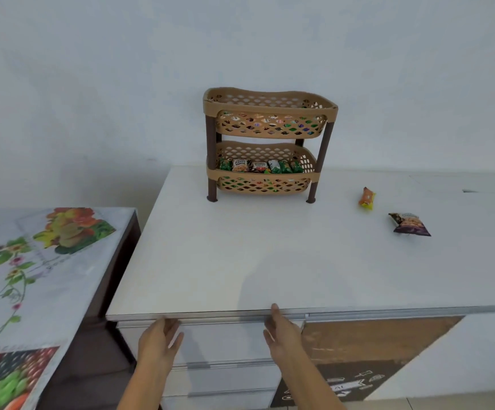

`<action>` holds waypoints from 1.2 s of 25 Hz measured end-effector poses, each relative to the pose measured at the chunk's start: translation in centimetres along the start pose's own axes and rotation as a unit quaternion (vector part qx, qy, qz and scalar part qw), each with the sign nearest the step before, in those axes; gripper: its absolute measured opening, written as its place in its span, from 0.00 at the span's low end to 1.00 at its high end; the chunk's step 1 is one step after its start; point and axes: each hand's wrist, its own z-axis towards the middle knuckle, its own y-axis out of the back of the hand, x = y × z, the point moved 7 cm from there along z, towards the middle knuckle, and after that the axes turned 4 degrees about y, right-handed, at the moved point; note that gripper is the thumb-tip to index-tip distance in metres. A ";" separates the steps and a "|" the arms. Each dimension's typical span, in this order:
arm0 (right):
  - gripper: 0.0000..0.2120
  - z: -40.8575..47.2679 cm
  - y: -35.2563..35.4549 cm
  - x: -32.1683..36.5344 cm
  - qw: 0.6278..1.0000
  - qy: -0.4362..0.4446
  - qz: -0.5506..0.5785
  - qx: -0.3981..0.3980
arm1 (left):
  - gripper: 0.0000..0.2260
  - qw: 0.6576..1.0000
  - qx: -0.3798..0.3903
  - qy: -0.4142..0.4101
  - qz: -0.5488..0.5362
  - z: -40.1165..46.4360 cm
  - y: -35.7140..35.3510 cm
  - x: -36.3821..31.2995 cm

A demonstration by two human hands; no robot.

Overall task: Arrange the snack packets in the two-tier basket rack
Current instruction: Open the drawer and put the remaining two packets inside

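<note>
A tan two-tier basket rack (270, 106) with brown legs stands at the back of the white counter (240, 255), against the wall. Several snack packets (261, 166) stand in a row in its lower basket; more packets show through the holes of the upper basket. An orange packet (367, 198) and a dark purple packet (409, 224) lie loose on the counter to the right of the rack. My left hand (159, 340) and my right hand (280, 331) hang open below the counter's front edge, holding nothing.
A lower table with a fruit-print cloth (33, 276) stands to the left, apart from the counter by a narrow gap. White drawers (225, 365) sit under the counter front. A brown panel (373, 338) is to their right.
</note>
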 end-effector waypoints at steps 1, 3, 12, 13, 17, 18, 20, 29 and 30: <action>0.04 0.1 -0.2 0.0 0.998 -0.019 0.047 0.024 | 0.09 0.999 0.029 0.016 -0.029 0.6 0.1 -0.1; 0.06 0.4 -0.4 0.2 0.992 -0.038 0.103 0.058 | 0.09 0.996 0.064 0.030 -0.054 0.9 0.2 -0.3; 0.08 0.7 2.4 -0.7 1.000 -0.023 0.011 0.015 | 0.09 0.999 -0.011 0.017 0.028 0.0 1.6 0.5; 0.08 0.3 2.8 -0.8 1.000 -0.023 0.000 0.019 | 0.09 0.999 -0.016 0.011 0.033 -0.3 2.1 0.6; 0.06 -0.8 3.7 -0.8 0.998 -0.024 -0.050 0.025 | 0.08 0.998 -0.031 -0.004 0.054 -1.4 2.8 0.7; 0.07 -1.2 4.1 -1.0 0.998 -0.026 -0.059 0.027 | 0.09 0.998 -0.038 -0.007 0.056 -1.8 3.2 1.0; 0.08 -2.7 5.3 -1.6 0.997 -0.032 -0.063 0.031 | 0.12 0.997 -0.046 -0.017 0.060 -2.8 4.6 1.7; 0.09 -10.7 11.9 -4.9 0.997 -0.022 -0.063 0.040 | 0.09 0.994 -0.055 -0.045 0.081 -10.2 11.6 5.4; 0.09 -11.4 12.5 -5.2 0.997 -0.023 -0.063 0.041 | 0.08 0.994 -0.056 -0.046 0.082 -10.9 12.2 5.8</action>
